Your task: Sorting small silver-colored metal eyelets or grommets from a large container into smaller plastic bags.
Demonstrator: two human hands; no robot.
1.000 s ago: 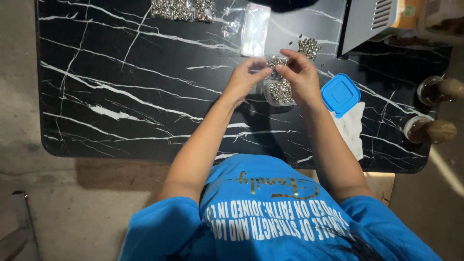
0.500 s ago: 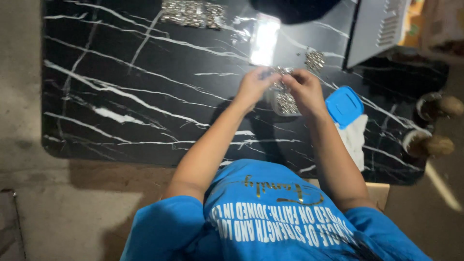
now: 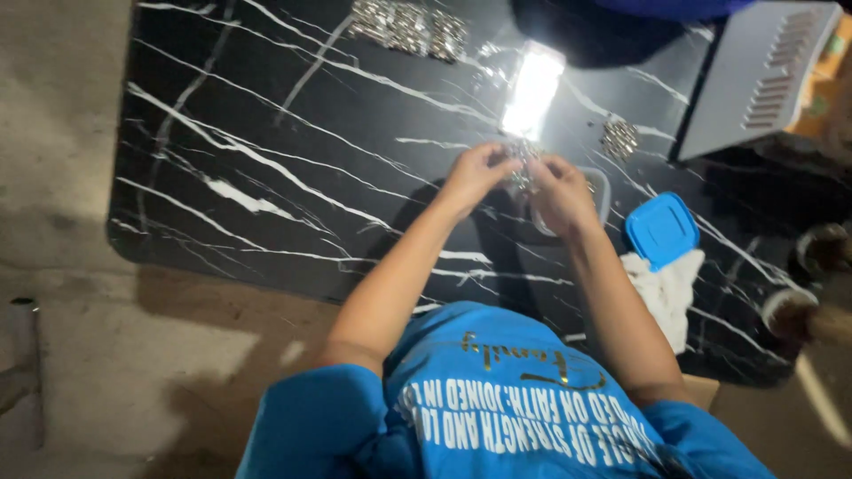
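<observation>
1. Since the earlier frames the view has swung, so the black marble-patterned table (image 3: 266,177) now fills the upper left and centre; the hands have stayed together over the same spot, right of centre.
2. A grey perforated panel (image 3: 763,75) leans in the upper right corner.
3. A white cloth (image 3: 667,297) lies at the right edge of the table, with a blue lid (image 3: 662,229) just above it, touching it.
4. A clear container (image 3: 596,191) sits just behind the right hand, partly hidden by it.
5. The left hand (image 3: 475,175) and right hand (image 3: 559,191) meet fingertip to fingertip, both curled closed around a small glittery silver piece (image 3: 522,164) pinched between them; how each finger lies is too blurred to tell.
6. A bright glare patch (image 3: 531,89) lies on the table just above the hands.
7. A row of similar silvery pieces (image 3: 408,25) lies at the top edge, and one smaller cluster (image 3: 619,137) lies to the upper right of the hands.
</observation>
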